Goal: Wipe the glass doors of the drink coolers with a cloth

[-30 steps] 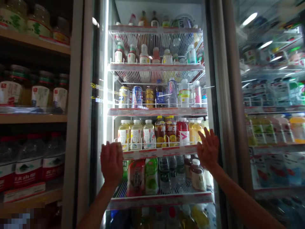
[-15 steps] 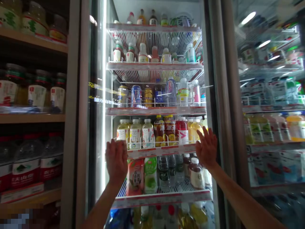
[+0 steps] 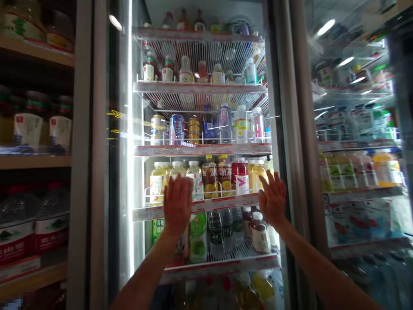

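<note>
In front of a lit drinks fridge, both my hands are raised, palms away from me. My left hand is open with nothing in it, fingers extended upward, and hides part of the milky-labelled bottles and the pouch below. My right hand is open too, fingers spread, in front of the yellow drink bottles near the fridge's right frame. Between the hands stand dark iced tea bottles and a red drink bottle. Reflections suggest glass before the shelves; whether my palms touch it, I cannot tell.
Cans and bottles fill the wire shelves above; a green pouch and clear water bottles stand below. A metal door frame separates another fridge at right. At left, wooden shelves hold large bottles.
My left hand has moved right, from the fridge's left edge to in front of the bottles. My right hand stays almost in place. The view has shifted slightly right.
</note>
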A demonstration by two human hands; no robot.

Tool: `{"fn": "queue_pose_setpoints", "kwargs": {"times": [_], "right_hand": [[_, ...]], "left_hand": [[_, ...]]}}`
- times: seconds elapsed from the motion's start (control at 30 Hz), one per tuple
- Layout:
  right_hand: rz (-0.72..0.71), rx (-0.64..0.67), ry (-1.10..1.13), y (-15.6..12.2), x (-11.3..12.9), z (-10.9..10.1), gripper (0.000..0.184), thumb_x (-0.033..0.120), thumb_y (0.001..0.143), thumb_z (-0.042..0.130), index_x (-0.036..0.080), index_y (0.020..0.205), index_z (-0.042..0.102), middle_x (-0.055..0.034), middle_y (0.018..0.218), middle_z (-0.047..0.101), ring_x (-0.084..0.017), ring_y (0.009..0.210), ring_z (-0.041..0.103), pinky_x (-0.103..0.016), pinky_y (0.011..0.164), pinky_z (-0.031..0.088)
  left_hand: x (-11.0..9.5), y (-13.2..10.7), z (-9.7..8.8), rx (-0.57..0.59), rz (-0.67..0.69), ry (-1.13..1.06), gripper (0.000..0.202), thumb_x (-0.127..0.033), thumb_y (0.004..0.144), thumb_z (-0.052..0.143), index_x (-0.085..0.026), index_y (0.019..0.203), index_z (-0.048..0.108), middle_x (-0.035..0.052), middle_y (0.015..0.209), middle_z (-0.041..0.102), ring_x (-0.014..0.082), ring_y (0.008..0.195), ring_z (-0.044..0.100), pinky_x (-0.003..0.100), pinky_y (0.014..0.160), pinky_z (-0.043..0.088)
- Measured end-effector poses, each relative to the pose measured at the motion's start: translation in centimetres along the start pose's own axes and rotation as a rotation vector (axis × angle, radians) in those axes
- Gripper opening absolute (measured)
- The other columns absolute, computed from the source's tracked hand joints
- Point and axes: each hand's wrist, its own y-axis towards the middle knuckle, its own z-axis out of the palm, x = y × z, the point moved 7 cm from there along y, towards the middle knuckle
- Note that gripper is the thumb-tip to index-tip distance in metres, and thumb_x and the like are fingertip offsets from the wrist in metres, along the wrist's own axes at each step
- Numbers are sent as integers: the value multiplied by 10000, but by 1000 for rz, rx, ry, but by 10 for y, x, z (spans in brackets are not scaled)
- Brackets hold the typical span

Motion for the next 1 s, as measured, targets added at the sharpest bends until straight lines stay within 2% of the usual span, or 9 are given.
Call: {"fn": "queue_pose_setpoints", "kwargs": {"times": [0.07, 0.13, 0.33, 0.4, 0.47, 0.6, 0.7, 0.9, 1.0], "right_hand": [[10, -3, -2, 0, 1, 0, 536, 221, 903, 382, 284, 1425, 275, -45, 1490, 310, -236, 1401, 199, -477, 1108, 211], [17, -11, -5, 0, 1, 0, 528, 226, 903, 387, 279, 1420, 289, -51, 1485, 320, -235, 1402, 197, -477, 1109, 209], [9, -4, 3, 1, 1, -1, 524, 223, 908, 384, 286, 1419, 286, -48, 1480, 331, -225, 1399, 210, -468, 1109, 218], [13, -2, 6, 1, 0, -1, 524, 219, 908, 380, 290, 1419, 288, -44, 1480, 331, -226, 1398, 213, -466, 1108, 220], [14, -4, 12, 1, 0, -1, 532, 214, 906, 377, 296, 1422, 280, -37, 1484, 324, -224, 1398, 212, -465, 1109, 219], [16, -9, 7, 1, 1, 0, 568, 205, 901, 375, 313, 1438, 225, -22, 1498, 294, -221, 1402, 199, -464, 1113, 210], [16, -16, -3, 2, 2, 1, 573, 207, 903, 370, 308, 1444, 209, -25, 1498, 295, -224, 1402, 197, -462, 1110, 215], [7, -20, 23, 3, 1, -1, 550, 204, 906, 370, 299, 1434, 248, -31, 1493, 306, -219, 1401, 201, -453, 1114, 204], [3, -25, 41, 2, 1, -1, 542, 203, 903, 368, 296, 1427, 266, -32, 1486, 321, -219, 1401, 199, -457, 1114, 201]], "left_hand": [[42, 10, -12, -129, -223, 18, 496, -240, 897, 426, -203, 1385, 342, 122, 1498, 253, 262, 1405, 132, 509, 1117, 224], [52, 11, -15, -178, -309, 22, 508, -247, 897, 424, -196, 1393, 325, 128, 1511, 211, 269, 1410, 104, 523, 1120, 206], [-70, -18, 21, 162, 365, -116, 510, -149, 856, 456, -220, 1356, 388, 44, 1404, 442, 218, 1398, 166, 402, 1129, 248], [-80, -19, 23, 189, 481, -131, 473, -153, 855, 456, -203, 1324, 430, 41, 1363, 492, 210, 1392, 190, 389, 1133, 238], [-54, -1, 17, 116, 376, -97, 460, -169, 865, 455, -195, 1323, 430, 65, 1371, 480, 209, 1395, 181, 403, 1131, 238], [42, 47, -5, -125, -201, -33, 435, -243, 902, 411, -199, 1335, 415, 109, 1472, 316, 252, 1404, 146, 505, 1118, 232], [59, 64, -3, -205, -386, -28, 442, -276, 909, 390, -163, 1336, 414, 127, 1491, 265, 279, 1406, 130, 532, 1133, 182], [-59, 69, 46, 93, 254, -102, 463, -171, 878, 426, -188, 1340, 406, 69, 1443, 381, 222, 1409, 122, 424, 1128, 257], [-53, 77, 45, 136, 389, -95, 444, -175, 880, 427, -192, 1323, 415, 53, 1423, 415, 195, 1403, 147, 390, 1131, 255]]}}
